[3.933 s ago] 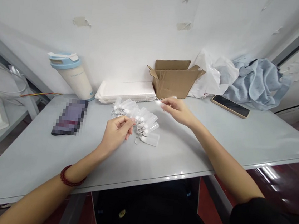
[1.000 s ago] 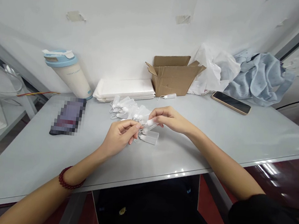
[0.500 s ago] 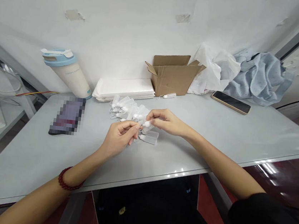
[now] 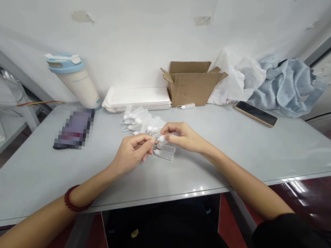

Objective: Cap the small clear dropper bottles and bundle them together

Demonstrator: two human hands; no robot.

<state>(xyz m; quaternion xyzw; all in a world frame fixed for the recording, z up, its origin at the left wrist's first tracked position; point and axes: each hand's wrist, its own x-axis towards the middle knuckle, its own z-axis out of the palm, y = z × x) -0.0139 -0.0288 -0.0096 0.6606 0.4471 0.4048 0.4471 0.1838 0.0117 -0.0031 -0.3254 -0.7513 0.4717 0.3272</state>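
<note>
My right hand [image 4: 183, 136] pinches a small clear plastic bottle with a white cap [image 4: 162, 138], its capped end pointing at my left fingers. My left hand [image 4: 134, 148] is closed, thumb and forefinger pressed together just beside that cap. Whatever lies in the left pinch is too small to make out. Behind both hands lies a pile of similar bottles [image 4: 138, 117], several with thin white cord loops. Two more clear bottles [image 4: 165, 153] rest on the table just below my right fingers.
A stack of white sheets or sleeves [image 4: 138, 98] lies behind the pile, beside an open cardboard box [image 4: 190, 89]. One bottle [image 4: 188, 106] lies before the box. Around stand a tumbler [image 4: 80, 86], a phone [image 4: 255, 113], a white plastic bag [image 4: 236, 76] and blue cloth [image 4: 292, 86].
My right hand has shifted slightly left and down, bringing the bottle's cap a little closer to my left fingertips. My left hand stays nearly still.
</note>
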